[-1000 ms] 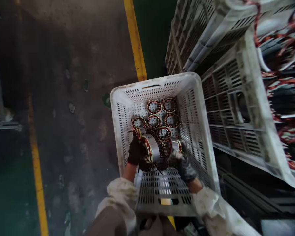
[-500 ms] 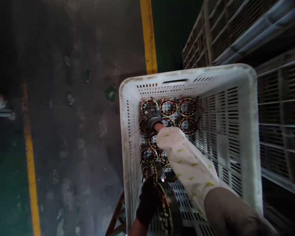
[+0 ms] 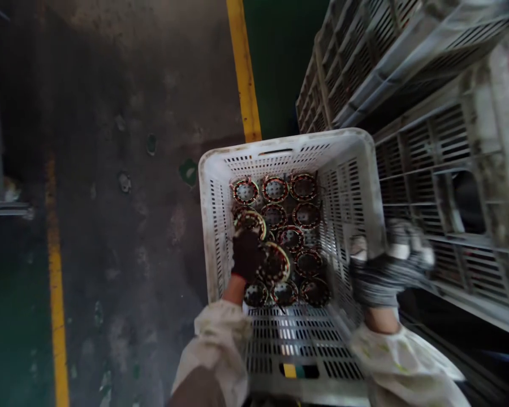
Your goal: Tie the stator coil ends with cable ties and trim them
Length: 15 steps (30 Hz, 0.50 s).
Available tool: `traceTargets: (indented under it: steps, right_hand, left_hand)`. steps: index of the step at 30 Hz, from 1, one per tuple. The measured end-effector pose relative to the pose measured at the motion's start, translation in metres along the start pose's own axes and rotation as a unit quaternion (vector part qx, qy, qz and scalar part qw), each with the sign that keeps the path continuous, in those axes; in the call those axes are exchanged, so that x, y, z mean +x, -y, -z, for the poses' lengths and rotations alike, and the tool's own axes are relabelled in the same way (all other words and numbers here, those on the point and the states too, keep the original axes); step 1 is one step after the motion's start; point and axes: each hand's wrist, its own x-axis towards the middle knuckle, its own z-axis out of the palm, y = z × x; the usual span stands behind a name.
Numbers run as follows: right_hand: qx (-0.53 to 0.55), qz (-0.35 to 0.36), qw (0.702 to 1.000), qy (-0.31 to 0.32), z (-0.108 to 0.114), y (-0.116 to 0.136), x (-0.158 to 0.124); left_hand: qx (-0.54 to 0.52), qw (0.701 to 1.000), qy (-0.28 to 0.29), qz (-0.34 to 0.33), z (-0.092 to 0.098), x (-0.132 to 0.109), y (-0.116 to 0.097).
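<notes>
Twelve motor stators can be counted in the white perforated crate (image 3: 210, 237), and others may be hidden beneath them. They lie in rough rows across the far part of the crate's floor, while the near part of the slotted floor (image 3: 301, 345) shows bare. One tilted stator (image 3: 275, 263) is gripped in the left hand (image 3: 246, 254), which wears a black glove and is inside the crate, near its left wall. Another tilted stator (image 3: 250, 222) sits just beyond that hand. The right hand (image 3: 390, 265), in a grey glove, is blurred and sits over the crate's right rim. It holds nothing that shows, and whether its fingers are closed cannot be told. White sleeves (image 3: 216, 345) cover both forearms. Two more crates (image 3: 424, 164), grimy and grey-white, stand to the right. On the left lies a stained floor (image 3: 131, 237) marked with yellow lines (image 3: 244, 68).
</notes>
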Motion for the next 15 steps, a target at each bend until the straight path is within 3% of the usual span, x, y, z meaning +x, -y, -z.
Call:
traceTargets:
  steps: [2,4,7,12,15]
  right_hand:
    - [-0.095,-0.032,0.992,0.078,0.023,-0.02,-0.002]
    - [-0.13,-0.043,0.975,0.174,0.031,-0.029,-0.003]
    - [-0.139,-0.054,0.968,0.201,0.028,-0.029,-0.004]
    - [-0.104,-0.082,0.97,0.204,0.015,-0.032,-0.005]
    - [-0.027,-0.135,0.97,0.2,0.009,-0.027,0.002]
  left_hand:
    - [0.066,0.997,0.013,-0.039,0.018,0.047,-0.004]
    - [0.12,0.99,0.034,-0.064,0.033,0.088,-0.003]
    - [0.185,0.978,0.062,-0.078,0.042,0.13,0.007]
    - [0.27,0.96,0.055,-0.041,0.031,0.157,0.029]
    - [0.305,0.951,0.037,-0.034,0.038,0.155,0.013]
